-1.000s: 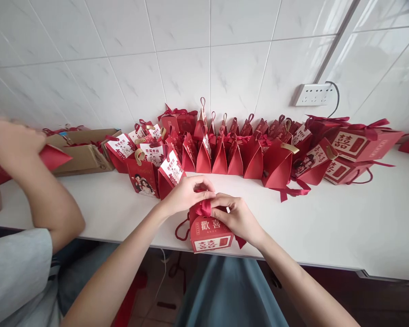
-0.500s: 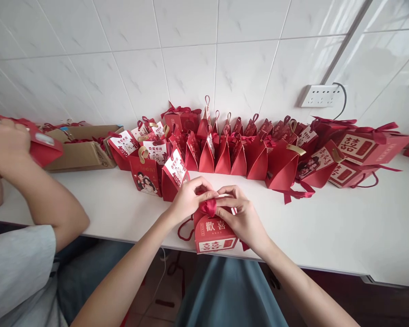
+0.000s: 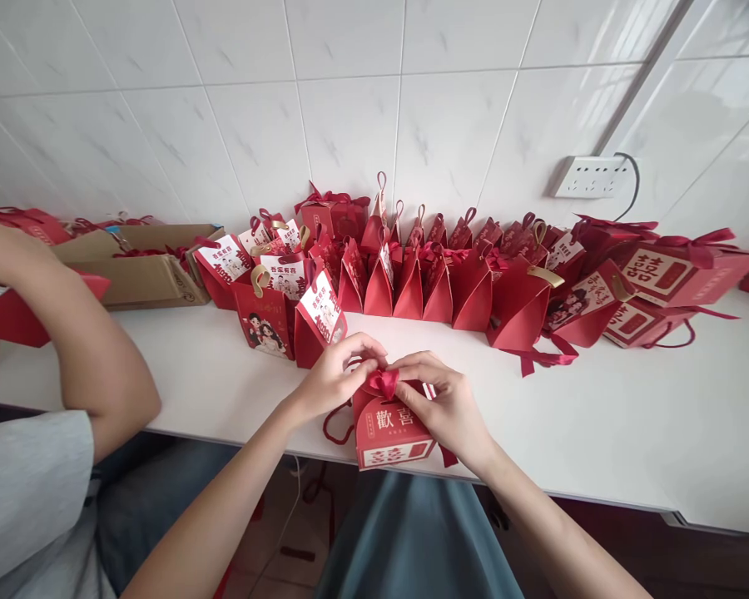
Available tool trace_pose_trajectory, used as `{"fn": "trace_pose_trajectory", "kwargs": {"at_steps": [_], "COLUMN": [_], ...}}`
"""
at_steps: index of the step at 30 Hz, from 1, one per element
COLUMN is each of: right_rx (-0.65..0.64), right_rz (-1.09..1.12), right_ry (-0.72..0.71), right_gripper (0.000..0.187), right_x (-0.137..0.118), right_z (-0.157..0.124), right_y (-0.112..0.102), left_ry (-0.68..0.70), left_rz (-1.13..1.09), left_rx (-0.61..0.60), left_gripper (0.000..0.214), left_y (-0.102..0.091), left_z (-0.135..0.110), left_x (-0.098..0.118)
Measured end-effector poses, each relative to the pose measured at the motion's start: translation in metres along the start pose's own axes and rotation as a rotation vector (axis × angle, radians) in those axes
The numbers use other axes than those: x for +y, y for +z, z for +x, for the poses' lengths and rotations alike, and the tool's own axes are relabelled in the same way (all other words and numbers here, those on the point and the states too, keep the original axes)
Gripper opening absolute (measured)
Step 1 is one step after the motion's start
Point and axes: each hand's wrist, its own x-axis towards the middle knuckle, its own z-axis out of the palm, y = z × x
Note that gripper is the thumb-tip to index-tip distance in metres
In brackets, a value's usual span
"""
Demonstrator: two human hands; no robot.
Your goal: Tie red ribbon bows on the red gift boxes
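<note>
Both left hand [image 3: 342, 376] and right hand [image 3: 440, 401] pinch the glossy crimson ribbon [image 3: 384, 383] atop a red, pale-lettered box [image 3: 382, 436].

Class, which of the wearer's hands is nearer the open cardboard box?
Left: the left hand is in front and to the right of the cardboard box; the right hand is farther right.

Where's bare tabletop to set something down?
Widest: the white table right of the right hand, in front of the stacked boxes. Smaller: between the left hand and the co-worker's elbow. Crowded: along the wall, where red boxes stand packed.
</note>
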Motion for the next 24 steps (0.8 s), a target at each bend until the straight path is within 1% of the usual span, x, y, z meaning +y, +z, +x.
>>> {"fn": "trace_pose_trajectory", "kwargs": {"at_steps": [3,5,7,9,11,13,15,19,24], "right_rx": [-0.001,0.001,0.0,-0.004,-0.007,-0.022,-0.05,-0.107,-0.122], "right_rz": [-0.007,-0.022,-0.045,-0.063,-0.072,-0.084,-0.105,-0.16,-0.216], "right_ry": [0.033,0.053,0.062,0.059,0.055,0.062,0.071,0.086,0.12], "right_gripper": [0.013,0.011,0.009,0.009,0.009,0.009,0.01,0.012,0.011], "right_x": [0.0,-0.001,-0.002,-0.003,-0.004,-0.006,-0.009,-0.016,-0.021], "right_z": [-0.001,-0.001,-0.001,0.0,0.0,0.0,0.0,0.001,0.003], "right_y": [-0.001,-0.001,-0.001,-0.001,-0.002,-0.004,-0.007,-0.014,-0.014], "left_ry": [0.021,0.004,-0.051,-0.099,-0.105,-0.09,-0.099,-0.15,-0.174], "left_rz": [-0.028,0.006,0.079,0.184,0.281,0.322,0.292,0.128,-0.055], "left_rx": [-0.079,-0.088,-0.032,0.061,0.164,0.238,0.271,0.31,0.296], "left_gripper": [0.02,0.021,0.02,0.019,0.016,0.014,0.015,0.017,0.018], "left_y": [-0.004,-0.002,0.004,0.012,0.021,0.028,0.033,0.038,0.039], "left_z": [-0.013,-0.021,-0.026,-0.03,-0.033,-0.035,-0.037,-0.039,-0.036], "left_x": [0.005,0.009,0.013,0.017,0.02,0.021,0.02,0.015,0.01]}}
